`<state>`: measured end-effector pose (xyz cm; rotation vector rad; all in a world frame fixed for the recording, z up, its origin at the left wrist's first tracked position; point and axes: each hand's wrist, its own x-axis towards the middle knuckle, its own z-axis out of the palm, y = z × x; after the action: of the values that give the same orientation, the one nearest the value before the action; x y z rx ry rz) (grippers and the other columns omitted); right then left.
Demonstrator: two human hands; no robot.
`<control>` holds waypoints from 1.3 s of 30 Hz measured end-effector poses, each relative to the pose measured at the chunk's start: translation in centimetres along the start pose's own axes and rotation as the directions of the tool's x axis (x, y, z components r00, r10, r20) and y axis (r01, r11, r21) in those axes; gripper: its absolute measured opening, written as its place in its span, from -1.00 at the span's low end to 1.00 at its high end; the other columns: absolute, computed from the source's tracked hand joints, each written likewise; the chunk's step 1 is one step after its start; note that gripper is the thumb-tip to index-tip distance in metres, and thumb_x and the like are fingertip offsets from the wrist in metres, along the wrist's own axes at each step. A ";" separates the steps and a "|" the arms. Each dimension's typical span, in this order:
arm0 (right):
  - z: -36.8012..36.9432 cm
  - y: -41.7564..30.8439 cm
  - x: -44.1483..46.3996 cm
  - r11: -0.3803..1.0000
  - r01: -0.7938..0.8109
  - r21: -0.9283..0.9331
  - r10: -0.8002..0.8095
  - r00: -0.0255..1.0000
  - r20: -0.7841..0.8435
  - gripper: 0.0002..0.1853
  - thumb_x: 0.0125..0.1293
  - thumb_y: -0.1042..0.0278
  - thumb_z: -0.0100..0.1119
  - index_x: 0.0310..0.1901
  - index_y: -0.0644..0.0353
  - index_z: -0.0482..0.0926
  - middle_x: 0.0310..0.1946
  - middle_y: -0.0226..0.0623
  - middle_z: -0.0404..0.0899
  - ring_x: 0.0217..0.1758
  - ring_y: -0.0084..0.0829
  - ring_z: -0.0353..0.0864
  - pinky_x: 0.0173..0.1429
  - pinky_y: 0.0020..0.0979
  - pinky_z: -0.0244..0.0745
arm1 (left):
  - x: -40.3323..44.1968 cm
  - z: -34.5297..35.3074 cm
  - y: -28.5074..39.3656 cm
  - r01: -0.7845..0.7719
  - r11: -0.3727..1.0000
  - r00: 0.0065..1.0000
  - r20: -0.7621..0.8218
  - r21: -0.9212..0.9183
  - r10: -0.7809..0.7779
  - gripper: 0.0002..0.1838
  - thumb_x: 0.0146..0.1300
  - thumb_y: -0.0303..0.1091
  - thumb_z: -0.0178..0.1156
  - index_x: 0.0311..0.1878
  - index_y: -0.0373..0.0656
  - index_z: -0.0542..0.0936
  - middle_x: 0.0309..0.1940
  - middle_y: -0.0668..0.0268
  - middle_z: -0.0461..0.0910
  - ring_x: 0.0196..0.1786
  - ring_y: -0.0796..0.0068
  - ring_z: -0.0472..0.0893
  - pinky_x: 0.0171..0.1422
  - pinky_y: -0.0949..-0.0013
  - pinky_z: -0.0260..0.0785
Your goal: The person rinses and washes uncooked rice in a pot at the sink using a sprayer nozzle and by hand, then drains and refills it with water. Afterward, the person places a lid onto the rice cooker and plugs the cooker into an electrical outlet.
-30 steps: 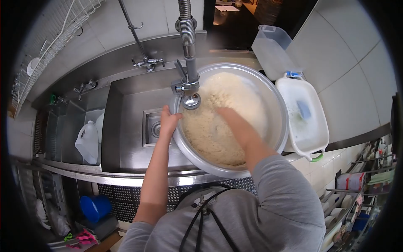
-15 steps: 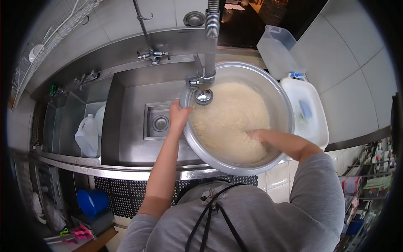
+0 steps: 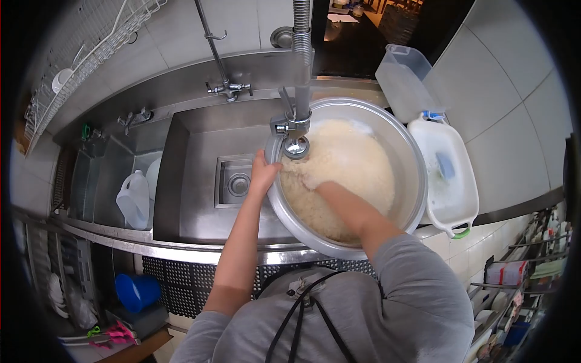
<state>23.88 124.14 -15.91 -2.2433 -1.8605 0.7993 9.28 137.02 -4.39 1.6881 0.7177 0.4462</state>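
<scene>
A large round metal pot (image 3: 417,158) stands at the right end of the sink, with pale rice (image 3: 357,157) in cloudy water inside. My left hand (image 3: 264,174) grips the pot's left rim, thumb over the edge. Sunk into the rice left of the pot's middle is my right hand (image 3: 311,180); its fingers are covered, so I cannot see what they do. Just above the left side of the rice hangs the spray head (image 3: 296,147) of a pull-down faucet.
Left of the pot lies the steel sink basin (image 3: 203,209) with a drain (image 3: 239,184). A white jug (image 3: 134,199) sits in the farther basin. A white tub (image 3: 469,181) holding a blue sponge (image 3: 445,164) and a clear plastic container (image 3: 402,78) stand at the right.
My right hand has swept leftward through the rice, from the pot's right side toward the spray head. My left hand stays on the rim. The view has shifted slightly.
</scene>
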 end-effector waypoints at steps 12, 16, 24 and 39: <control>-3.1 9.2 -8.7 0.763 -0.556 -0.332 0.609 0.789 0.078 -0.16 0.21 -0.27 -0.29 0.34 0.17 -0.21 0.35 -0.03 -0.15 0.41 -0.08 -0.23 0.38 0.01 -0.25 | 0.0 0.3 -0.5 0.057 0.990 0.998 0.015 -0.126 -0.055 -0.57 -0.23 -0.51 0.15 -0.17 -0.36 0.39 -0.34 0.11 0.54 -0.29 0.34 0.53 -0.18 0.40 0.35; 0.4 1.2 -12.2 0.883 -0.183 -0.433 0.290 0.937 0.197 -0.20 0.20 -0.08 -0.15 0.30 0.32 -0.12 0.28 0.02 0.04 0.36 -0.16 -0.01 0.36 -0.07 -0.08 | -0.5 0.1 0.8 0.088 0.980 0.995 0.061 -0.181 -0.078 -0.59 -0.23 -0.53 0.13 -0.18 -0.35 0.40 -0.34 0.14 0.54 -0.29 0.39 0.52 -0.19 0.42 0.34; 6.3 -3.1 -6.9 0.996 -0.084 0.039 0.076 0.981 0.179 -0.31 0.15 0.06 -0.11 0.26 0.23 0.02 0.22 0.01 0.13 0.28 -0.07 0.10 0.36 -0.08 -0.09 | -0.6 -0.1 1.3 0.088 0.988 0.996 0.046 -0.130 -0.082 -0.61 -0.22 -0.52 0.13 -0.20 -0.32 0.39 -0.36 0.16 0.52 -0.30 0.37 0.52 -0.16 0.42 0.33; -4.8 9.1 -9.6 0.583 -0.795 0.170 0.812 0.573 -0.108 -0.30 0.21 -0.04 -0.11 0.32 0.02 -0.06 0.27 0.04 0.02 0.37 0.03 -0.10 0.32 0.10 -0.17 | -0.5 0.0 0.0 0.010 0.993 0.999 0.043 -0.120 -0.004 -0.64 -0.20 -0.52 0.14 -0.23 -0.28 0.35 -0.42 0.24 0.47 -0.41 0.47 0.46 -0.28 0.44 0.32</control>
<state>33.15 114.03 -12.51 -2.9533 -0.5848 0.7050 8.92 136.67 -4.38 1.5766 0.6524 0.4386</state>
